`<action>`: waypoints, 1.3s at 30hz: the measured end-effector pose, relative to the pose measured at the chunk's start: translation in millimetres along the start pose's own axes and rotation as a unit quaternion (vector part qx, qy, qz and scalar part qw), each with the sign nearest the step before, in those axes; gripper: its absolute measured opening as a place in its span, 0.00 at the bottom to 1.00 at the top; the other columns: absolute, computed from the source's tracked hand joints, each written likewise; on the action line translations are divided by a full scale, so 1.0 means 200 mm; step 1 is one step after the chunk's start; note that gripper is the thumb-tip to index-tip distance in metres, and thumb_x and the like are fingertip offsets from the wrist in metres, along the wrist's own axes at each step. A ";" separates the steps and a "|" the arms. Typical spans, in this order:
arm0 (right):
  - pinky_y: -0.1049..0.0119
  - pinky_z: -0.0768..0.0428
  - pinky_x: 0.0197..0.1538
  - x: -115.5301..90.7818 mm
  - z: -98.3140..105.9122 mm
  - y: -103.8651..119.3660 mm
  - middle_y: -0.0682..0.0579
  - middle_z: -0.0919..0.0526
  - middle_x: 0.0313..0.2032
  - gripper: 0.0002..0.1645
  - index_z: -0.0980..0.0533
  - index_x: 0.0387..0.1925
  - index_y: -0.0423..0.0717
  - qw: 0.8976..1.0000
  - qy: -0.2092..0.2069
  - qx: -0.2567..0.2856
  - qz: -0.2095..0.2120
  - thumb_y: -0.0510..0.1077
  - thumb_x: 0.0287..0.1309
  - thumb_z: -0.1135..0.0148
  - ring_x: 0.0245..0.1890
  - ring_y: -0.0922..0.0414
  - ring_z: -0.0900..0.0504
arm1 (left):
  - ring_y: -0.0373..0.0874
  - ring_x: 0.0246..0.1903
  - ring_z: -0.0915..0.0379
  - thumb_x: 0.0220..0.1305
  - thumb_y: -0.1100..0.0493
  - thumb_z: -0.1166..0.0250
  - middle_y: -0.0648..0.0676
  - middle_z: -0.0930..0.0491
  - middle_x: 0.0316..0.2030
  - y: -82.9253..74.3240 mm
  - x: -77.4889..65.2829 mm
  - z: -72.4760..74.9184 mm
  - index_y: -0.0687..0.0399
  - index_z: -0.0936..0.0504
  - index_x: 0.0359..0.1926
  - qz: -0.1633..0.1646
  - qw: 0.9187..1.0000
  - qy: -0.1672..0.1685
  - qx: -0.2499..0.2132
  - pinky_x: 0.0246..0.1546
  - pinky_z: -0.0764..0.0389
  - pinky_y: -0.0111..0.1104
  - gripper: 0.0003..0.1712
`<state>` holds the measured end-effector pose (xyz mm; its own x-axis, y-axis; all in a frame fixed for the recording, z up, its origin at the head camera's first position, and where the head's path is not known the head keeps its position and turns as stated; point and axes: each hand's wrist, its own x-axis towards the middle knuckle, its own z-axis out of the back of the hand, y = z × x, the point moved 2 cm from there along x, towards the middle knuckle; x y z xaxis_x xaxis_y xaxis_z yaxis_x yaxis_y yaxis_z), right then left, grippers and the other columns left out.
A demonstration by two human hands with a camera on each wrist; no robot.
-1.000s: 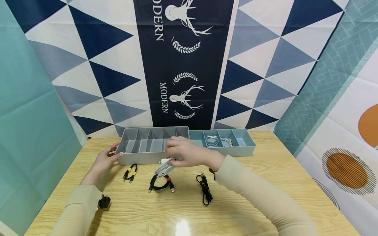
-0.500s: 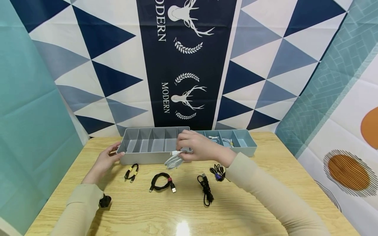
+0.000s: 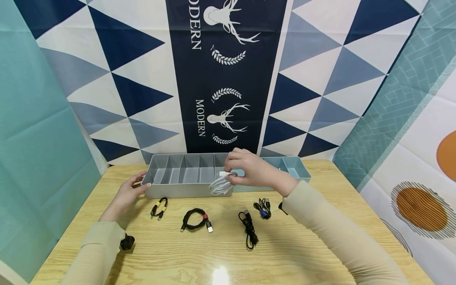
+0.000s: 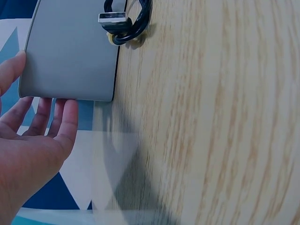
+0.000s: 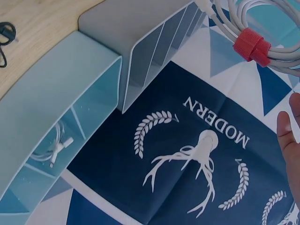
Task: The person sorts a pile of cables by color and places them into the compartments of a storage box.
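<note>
The right hand (image 3: 251,170) pinches a coiled white cable (image 3: 220,185) between thumb and fingers, holding it up off the counter (image 3: 171,257) at the right end of the gray box (image 3: 189,190). A red tie (image 5: 251,47) wraps the coil (it shows only in the right wrist view), and from the head view the cable overlaps the box's front wall; whether it hangs over a compartment I cannot tell.

The left hand (image 3: 124,196) is at the gray box's left end, fingers spread apart from the thumb, their tips touching the end and its front corner.

Right of the gray box and close against it stands the blue box (image 5: 56,77), with another white cable (image 5: 58,149) in the second compartment from the gray one.

In front of the gray box's left end lies a small black cable with yellow ties (image 3: 158,208); before its middle, a looped black cable with a red band (image 3: 195,219). Forward of its right end lie a bundled black cable (image 3: 248,229) and, farther right, one with a blue connector (image 3: 263,213).
</note>
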<state>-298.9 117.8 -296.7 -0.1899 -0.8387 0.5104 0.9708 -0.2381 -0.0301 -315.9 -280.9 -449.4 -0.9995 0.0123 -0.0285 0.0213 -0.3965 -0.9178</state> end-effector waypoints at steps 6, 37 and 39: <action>0.66 0.34 0.40 -0.03 0.05 -0.02 0.58 0.25 0.32 0.02 0.24 0.28 0.50 1.000 -0.007 0.001 -0.019 0.42 0.55 0.38 0.35 0.61 0.34 | 0.64 0.66 0.48 0.67 0.49 0.43 0.67 0.51 0.70 0.00 0.00 0.00 0.52 0.53 0.74 0.003 1.000 0.000 0.003 0.59 0.32 0.50 0.42; 0.65 0.35 0.37 -0.32 0.22 -0.23 0.56 0.24 0.33 0.04 0.23 0.27 0.49 0.994 -0.051 -0.031 -0.090 0.38 0.52 0.35 0.33 0.60 0.35 | 0.63 0.65 0.47 0.68 0.53 0.42 0.68 0.50 0.69 -0.03 -0.01 0.01 0.53 0.51 0.74 0.003 1.000 0.008 -0.009 0.59 0.33 0.52 0.40; 0.65 0.35 0.36 -0.34 0.23 -0.24 0.56 0.24 0.33 0.05 0.23 0.27 0.49 0.993 -0.051 -0.043 -0.101 0.38 0.51 0.34 0.33 0.60 0.34 | 0.63 0.66 0.47 0.68 0.53 0.42 0.68 0.50 0.69 -0.04 -0.01 0.00 0.53 0.51 0.74 0.006 1.000 0.008 -0.008 0.59 0.32 0.51 0.40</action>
<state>-326.8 208.5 -291.2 -0.3586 -0.7172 0.5975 0.8976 -0.4406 0.0099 -313.6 -278.6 -442.0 -0.9987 0.0219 -0.0460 0.0341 -0.3825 -0.9233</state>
